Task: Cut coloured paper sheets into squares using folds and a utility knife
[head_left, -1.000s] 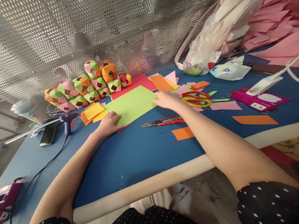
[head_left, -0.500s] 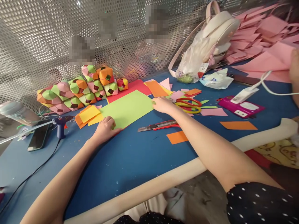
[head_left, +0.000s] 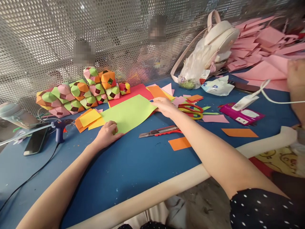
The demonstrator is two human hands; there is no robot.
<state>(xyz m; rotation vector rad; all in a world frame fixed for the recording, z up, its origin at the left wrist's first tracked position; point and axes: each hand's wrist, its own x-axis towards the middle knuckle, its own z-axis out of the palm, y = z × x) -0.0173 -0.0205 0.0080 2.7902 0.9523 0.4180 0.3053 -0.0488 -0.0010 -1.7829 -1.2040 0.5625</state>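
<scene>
A light green sheet of paper [head_left: 130,113] lies on the blue table. My right hand [head_left: 164,106] pinches its right corner, which is bent up a little. At the sheet's near left corner, my left hand [head_left: 107,135] has curled fingers and its thumb along the paper's edge. A red edge shows beneath the green sheet. In front of it lies a red utility knife [head_left: 160,131], blade to the left. Red- and yellow-handled scissors [head_left: 192,111] lie just beyond my right forearm.
Folded paper balls [head_left: 81,90] stand stacked along the mesh wall. At left are a glue gun [head_left: 60,127], a phone [head_left: 37,140] and a bottle [head_left: 17,115]. Orange slips [head_left: 239,132], a purple power strip [head_left: 241,114] and a backpack [head_left: 221,36] lie right. Another person's hand [head_left: 296,74] touches pink paper.
My right hand has raised the green sheet's right corner, so the paper now curves there. My left hand stays at the near corner. The view has shifted slightly.
</scene>
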